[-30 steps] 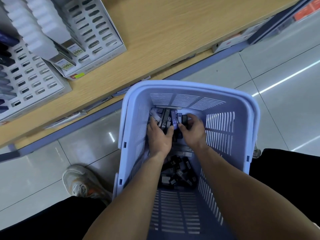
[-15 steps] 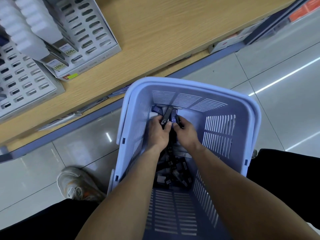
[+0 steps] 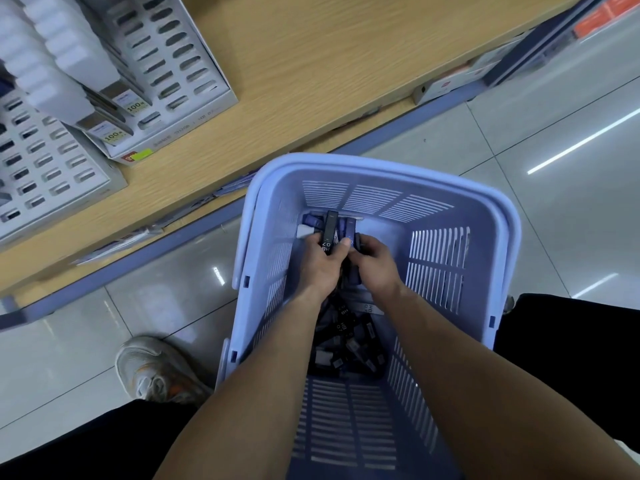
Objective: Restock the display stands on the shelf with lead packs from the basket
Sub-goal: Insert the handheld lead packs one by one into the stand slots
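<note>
- Head view: the basket stood on the floor below the shelf, between the person's legs, and both hands were down inside its far end.
- The left hand gripped a black lead pack marked "HB 07", thumb and fingers closed narrowly round its lower half, so the pack stood upright near the basket's far wall.
- The right hand, touching the left, had its fingers curled on a bluish lead pack just beside the black one. How many more it held could not be told.
- The loose lead packs lay heaped in the middle of the basket floor, nearer the person than the hands.
- The 2 display stands sat on the shelf up and left of the basket, with many slots looking unfilled.
- Judged step: gathering a handful. It would go best with the packs squared into 1 aligned bundle, labels facing the same way, and the grip firm before lifting clear of the basket rim, since a loose bundle could spill back.
</note>
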